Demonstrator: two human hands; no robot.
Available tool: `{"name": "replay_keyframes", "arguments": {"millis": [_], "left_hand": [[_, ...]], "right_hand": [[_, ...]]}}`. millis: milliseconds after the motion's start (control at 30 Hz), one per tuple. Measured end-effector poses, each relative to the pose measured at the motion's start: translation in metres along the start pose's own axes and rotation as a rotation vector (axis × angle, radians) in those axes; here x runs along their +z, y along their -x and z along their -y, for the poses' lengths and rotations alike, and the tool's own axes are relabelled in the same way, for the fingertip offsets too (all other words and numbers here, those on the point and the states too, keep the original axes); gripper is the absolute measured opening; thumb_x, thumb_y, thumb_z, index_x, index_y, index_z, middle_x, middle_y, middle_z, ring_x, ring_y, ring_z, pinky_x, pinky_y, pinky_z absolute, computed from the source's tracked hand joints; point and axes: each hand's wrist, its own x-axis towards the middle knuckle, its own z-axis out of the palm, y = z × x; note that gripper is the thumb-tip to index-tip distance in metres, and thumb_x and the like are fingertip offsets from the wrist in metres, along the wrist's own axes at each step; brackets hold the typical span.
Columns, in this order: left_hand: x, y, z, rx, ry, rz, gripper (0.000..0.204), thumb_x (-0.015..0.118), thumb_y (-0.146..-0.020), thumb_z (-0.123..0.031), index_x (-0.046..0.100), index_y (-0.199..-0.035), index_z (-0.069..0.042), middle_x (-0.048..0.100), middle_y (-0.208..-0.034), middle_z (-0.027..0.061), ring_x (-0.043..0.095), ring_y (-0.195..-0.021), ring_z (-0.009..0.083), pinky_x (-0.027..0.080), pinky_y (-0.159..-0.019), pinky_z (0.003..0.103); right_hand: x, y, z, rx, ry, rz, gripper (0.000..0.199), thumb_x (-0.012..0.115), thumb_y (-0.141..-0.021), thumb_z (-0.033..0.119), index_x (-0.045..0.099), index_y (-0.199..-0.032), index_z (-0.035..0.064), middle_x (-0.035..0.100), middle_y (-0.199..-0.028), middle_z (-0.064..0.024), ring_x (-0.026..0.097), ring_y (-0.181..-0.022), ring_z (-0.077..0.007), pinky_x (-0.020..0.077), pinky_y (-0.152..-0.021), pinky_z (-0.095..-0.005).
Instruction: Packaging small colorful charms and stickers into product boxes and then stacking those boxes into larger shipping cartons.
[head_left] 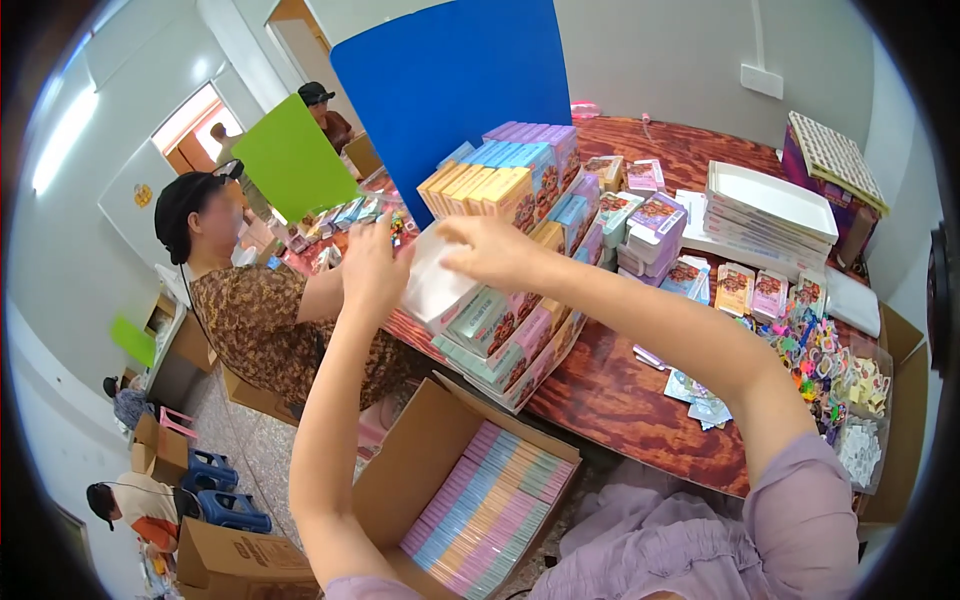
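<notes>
A white cardboard tray point(432, 285) sits at the left end of a stack of small cartons, tilted toward me. My left hand point(374, 268) is raised at its left side, fingers apart, with the thumb close to the tray's edge. From the right, my right hand point(492, 255) reaches over the cartons, its bent fingers closed at the tray's upper edge. Yellow cartons point(478, 190) stand in a row just behind that hand. Mint-green cartons point(484, 322) lie below it in the stack.
Below the table edge, an open cardboard box point(392, 475) holds rows of wrapped pastel cartons point(490, 510). White trays point(770, 195) are piled at the right, near loose colourful trinkets point(810, 370). A co-worker point(270, 290) sits at the left. A blue panel point(455, 90) stands behind the stack.
</notes>
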Motion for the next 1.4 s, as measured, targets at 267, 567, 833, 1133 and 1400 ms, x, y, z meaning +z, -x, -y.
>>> {"name": "replay_keyframes", "arguments": {"millis": [267,567,833,1133,1400], "left_hand": [[-0.005,0.02,0.027,-0.006,0.075,0.248,0.039,0.046,-0.082,-0.001,0.067,-0.114,-0.006,0.068,-0.103,0.0252,0.064,-0.101,0.0394,0.049,-0.088,0.046],[-0.021,-0.055,-0.032,-0.384,0.431,0.272,0.059,0.053,-0.098,-0.051,0.063,-0.119,0.003,0.064,-0.117,0.0148,0.06,-0.107,0.0259,0.047,-0.094,0.037],[0.036,-0.113,-0.007,-0.546,0.729,0.266,0.064,0.057,-0.094,-0.056,0.062,-0.119,0.002,0.063,-0.116,0.0165,0.062,-0.103,0.0229,0.05,-0.088,0.035],[0.046,-0.11,-0.023,-0.399,0.875,0.18,0.075,0.048,-0.097,-0.06,0.042,-0.145,-0.002,0.05,-0.141,0.018,0.054,-0.122,0.0272,0.042,-0.1,0.038],[0.018,-0.045,-0.025,-0.58,0.879,0.077,0.085,0.038,-0.098,-0.066,0.028,-0.152,-0.001,0.044,-0.146,0.0231,0.042,-0.136,0.0319,0.032,-0.112,0.042]], "right_hand": [[0.004,0.04,0.011,-0.195,0.392,0.194,0.032,0.06,-0.093,0.034,0.069,-0.093,0.0032,0.067,-0.092,-0.0153,0.061,-0.096,-0.0339,0.0478,-0.084,-0.0441],[0.011,0.056,0.001,-0.527,0.413,0.035,0.022,0.071,-0.082,0.026,0.065,-0.08,0.0051,0.059,-0.083,-0.0091,0.056,-0.087,-0.029,0.0484,-0.079,-0.0406],[0.023,0.065,0.005,-0.489,0.383,0.009,0.014,0.07,-0.081,0.016,0.063,-0.085,0.0047,0.057,-0.087,-0.0087,0.054,-0.089,-0.0281,0.0462,-0.081,-0.0396],[0.023,0.064,0.005,-0.468,0.398,-0.084,0.019,0.072,-0.079,0.021,0.067,-0.084,0.0034,0.06,-0.085,-0.01,0.057,-0.091,-0.0284,0.0463,-0.081,-0.0405],[-0.006,0.03,0.009,-0.131,-0.039,0.193,0.039,0.071,-0.083,0.024,0.067,-0.114,0.0002,0.065,-0.115,-0.0176,0.058,-0.111,-0.0299,0.046,-0.095,-0.0389]]}}
